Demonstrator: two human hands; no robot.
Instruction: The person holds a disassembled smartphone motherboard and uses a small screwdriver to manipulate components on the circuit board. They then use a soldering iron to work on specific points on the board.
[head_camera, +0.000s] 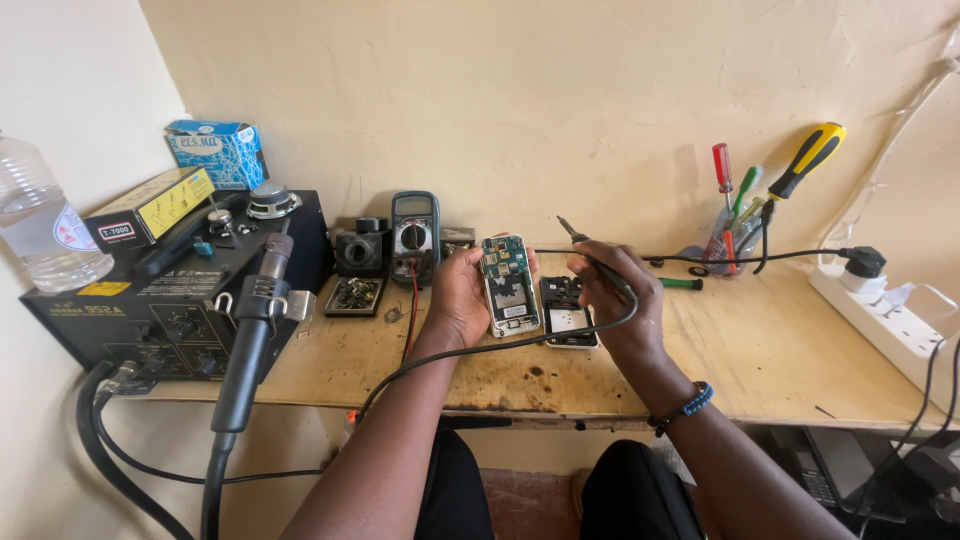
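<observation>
My left hand (460, 295) holds an opened phone (509, 285) upright, its green circuit board and metal shields facing me. My right hand (615, 295) grips a soldering iron (590, 250) like a pen, its tip pointing up and left, a little right of the phone's top. The iron's black cable (480, 348) loops under both wrists toward the left. A second phone part with a white frame (568, 312) lies flat on the wooden bench (760, 350) between my hands.
A black rework station (150, 310) with a hot-air wand (250, 330) stands at left, boxes and a water bottle (40, 220) beside it. A multimeter (414, 235) leans on the wall. Screwdrivers in a cup (735, 235) and a white power strip (885, 320) are at right.
</observation>
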